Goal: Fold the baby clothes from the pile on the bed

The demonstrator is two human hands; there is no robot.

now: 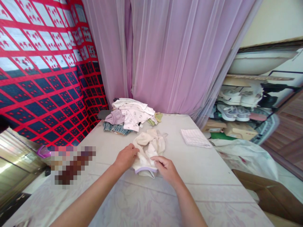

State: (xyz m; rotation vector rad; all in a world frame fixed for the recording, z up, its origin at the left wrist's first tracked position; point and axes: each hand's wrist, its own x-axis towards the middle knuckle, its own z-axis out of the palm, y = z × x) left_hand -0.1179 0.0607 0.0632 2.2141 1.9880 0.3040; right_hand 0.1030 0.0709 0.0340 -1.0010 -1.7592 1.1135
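Note:
A crumpled cream garment (151,143) with a lilac band along its near edge lies on the covered table (184,170), between my two hands. At its left side, my left hand (127,156) is closed with the fingers pinching the cloth. My right hand (165,167) grips the right side of the same garment, thumb and forefinger together near the lilac band. Farther back is a heap of clothes (132,113), with white, lilac and denim pieces. To the right a folded striped cloth (196,138) lies flat.
Purple curtains (165,56) hang behind the table. On the right stand a rack with shoes (234,112) and a brown box (272,195). A red and black patterned cloth (47,72) hangs at the left. A blurred patch covers something at the table's left edge.

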